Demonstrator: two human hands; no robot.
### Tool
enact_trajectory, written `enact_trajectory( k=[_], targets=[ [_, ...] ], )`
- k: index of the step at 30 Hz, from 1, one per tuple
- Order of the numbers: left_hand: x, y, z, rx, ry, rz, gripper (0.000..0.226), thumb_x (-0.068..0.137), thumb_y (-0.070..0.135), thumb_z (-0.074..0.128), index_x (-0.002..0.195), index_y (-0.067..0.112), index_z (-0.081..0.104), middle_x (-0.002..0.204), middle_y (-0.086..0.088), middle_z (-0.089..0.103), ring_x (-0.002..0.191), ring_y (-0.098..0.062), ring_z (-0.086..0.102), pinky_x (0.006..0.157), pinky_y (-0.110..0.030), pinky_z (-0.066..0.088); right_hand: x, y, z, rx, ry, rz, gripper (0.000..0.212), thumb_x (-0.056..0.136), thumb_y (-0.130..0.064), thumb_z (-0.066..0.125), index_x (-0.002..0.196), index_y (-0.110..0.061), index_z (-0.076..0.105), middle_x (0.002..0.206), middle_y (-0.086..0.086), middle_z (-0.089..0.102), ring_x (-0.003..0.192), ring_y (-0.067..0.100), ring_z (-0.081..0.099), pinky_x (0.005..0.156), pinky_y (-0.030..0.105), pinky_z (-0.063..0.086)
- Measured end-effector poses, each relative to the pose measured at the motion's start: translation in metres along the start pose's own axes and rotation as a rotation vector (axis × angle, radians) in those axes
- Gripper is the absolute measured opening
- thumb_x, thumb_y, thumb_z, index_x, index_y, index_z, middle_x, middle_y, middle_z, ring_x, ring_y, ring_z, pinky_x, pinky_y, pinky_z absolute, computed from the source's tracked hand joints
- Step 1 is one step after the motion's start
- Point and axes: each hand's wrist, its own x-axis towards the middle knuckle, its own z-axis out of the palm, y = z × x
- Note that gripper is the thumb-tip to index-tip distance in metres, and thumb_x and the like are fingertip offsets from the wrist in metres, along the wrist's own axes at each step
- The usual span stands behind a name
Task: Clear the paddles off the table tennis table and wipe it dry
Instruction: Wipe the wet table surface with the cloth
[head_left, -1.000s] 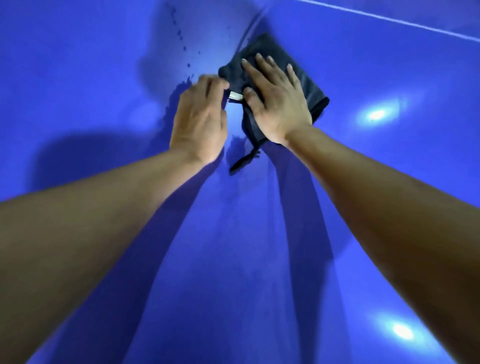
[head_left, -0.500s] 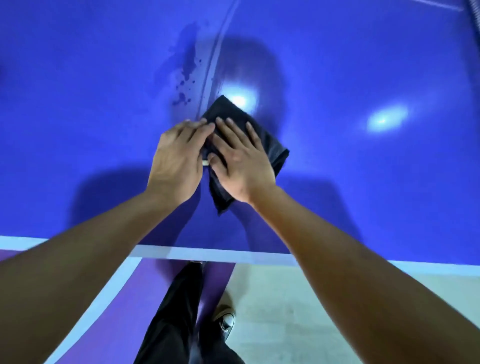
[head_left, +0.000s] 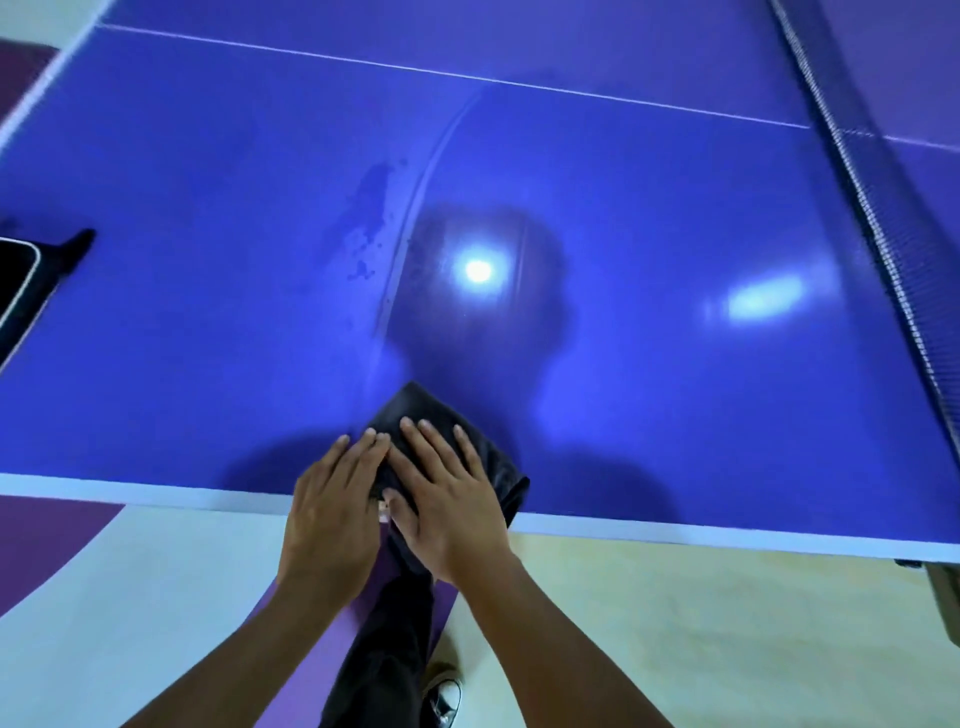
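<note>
Cloth (head_left: 422, 404) folded, dark, at table (head_left: 675, 374) near edge; left hand (head_left: 332, 512) and right hand (head_left: 449, 506) press it, fingers (head_left: 437, 448) straight.

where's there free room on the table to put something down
Widest bare stretch: right of the cloth, between the near edge of the table and the net. Also left, between the dark device and the wet patch. Crowded only where the left hand and right hand press the cloth.
</note>
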Motion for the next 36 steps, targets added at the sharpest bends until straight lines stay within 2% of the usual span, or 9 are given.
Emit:
enact_trajectory(
  k=[6, 10, 14, 18, 24, 28, 31, 36],
  targets=[
    [0.055, 0.008, 0.003, 0.093, 0.001, 0.049, 0.056, 0.095, 0.018, 0.032, 0.145, 0.009, 0.053, 0.153, -0.006, 0.051, 0.141, -0.031, 0.046, 0.106, -0.044, 0.041, 0.073, 0.051, -0.021, -0.018, 0.072, 0.185, 0.059, 0.107, -0.048, 0.030, 0.163, -0.033, 0.021, 0.171, -0.004, 0.015, 0.158, 0.011, 0.004, 0.128, 0.044, 0.002],
    [0.114, 0.015, 0.008, 0.083, -0.012, 0.034, 0.055, 0.096, 0.021, 0.031, 0.147, 0.011, 0.051, 0.156, -0.006, 0.046, 0.145, -0.031, 0.041, 0.107, -0.050, 0.045, 0.148, 0.102, -0.041, -0.043, 0.085, 0.249, 0.062, 0.104, -0.048, 0.027, 0.163, -0.033, 0.018, 0.172, -0.004, 0.013, 0.158, 0.012, 0.002, 0.128, 0.044, 0.000],
    [0.182, 0.017, 0.009, 0.071, -0.006, 0.032, 0.055, 0.097, 0.024, 0.030, 0.147, 0.013, 0.050, 0.158, -0.005, 0.042, 0.148, -0.029, 0.036, 0.111, -0.049, 0.043, 0.235, 0.151, -0.065, -0.054, 0.068, 0.280, 0.067, 0.098, -0.048, 0.018, 0.164, -0.033, 0.015, 0.172, -0.004, 0.009, 0.158, 0.012, -0.001, 0.128, 0.044, -0.003],
    [0.250, 0.017, 0.007, 0.075, -0.002, 0.046, 0.054, 0.097, 0.026, 0.030, 0.144, 0.012, 0.052, 0.156, -0.007, 0.045, 0.147, -0.031, 0.038, 0.110, -0.049, 0.042, 0.331, 0.195, -0.083, -0.067, 0.064, 0.301, 0.061, 0.105, -0.043, 0.022, 0.164, -0.034, 0.012, 0.172, -0.004, 0.007, 0.158, 0.012, -0.003, 0.128, 0.044, -0.006],
    [0.335, 0.031, 0.015, 0.075, 0.062, 0.104, 0.052, 0.096, 0.024, 0.035, 0.143, 0.010, 0.053, 0.157, -0.009, 0.042, 0.147, -0.033, 0.036, 0.116, -0.046, 0.029, 0.441, 0.255, -0.105, -0.054, 0.087, 0.268, 0.057, 0.106, -0.040, 0.028, 0.162, -0.035, 0.021, 0.171, -0.004, 0.015, 0.158, 0.011, 0.004, 0.128, 0.041, -0.004],
    [0.375, 0.056, 0.026, 0.062, 0.102, 0.143, 0.053, 0.097, 0.025, 0.034, 0.144, 0.011, 0.053, 0.158, -0.008, 0.041, 0.148, -0.032, 0.036, 0.114, -0.048, 0.033, 0.488, 0.289, -0.117, -0.037, 0.098, 0.288, 0.056, 0.106, -0.039, 0.027, 0.162, -0.034, 0.023, 0.171, -0.005, 0.014, 0.158, 0.010, 0.004, 0.128, 0.041, -0.004],
    [0.390, 0.079, 0.042, 0.075, 0.101, 0.201, 0.053, 0.097, 0.024, 0.037, 0.145, 0.010, 0.053, 0.159, -0.009, 0.041, 0.147, -0.033, 0.036, 0.116, -0.048, 0.031, 0.509, 0.302, -0.120, -0.039, 0.090, 0.290, 0.057, 0.106, -0.040, 0.026, 0.162, -0.033, 0.022, 0.172, -0.004, 0.013, 0.158, 0.010, 0.003, 0.127, 0.042, -0.005],
    [0.394, 0.126, 0.067, 0.127, 0.077, 0.359, 0.052, 0.098, 0.025, 0.041, 0.147, 0.010, 0.050, 0.159, -0.012, 0.040, 0.148, -0.035, 0.037, 0.118, -0.051, 0.030, 0.504, 0.327, -0.128, -0.058, 0.067, 0.186, 0.057, 0.107, -0.042, 0.027, 0.163, -0.031, 0.021, 0.172, -0.003, 0.013, 0.158, 0.011, 0.005, 0.127, 0.040, -0.004]
  ],
)
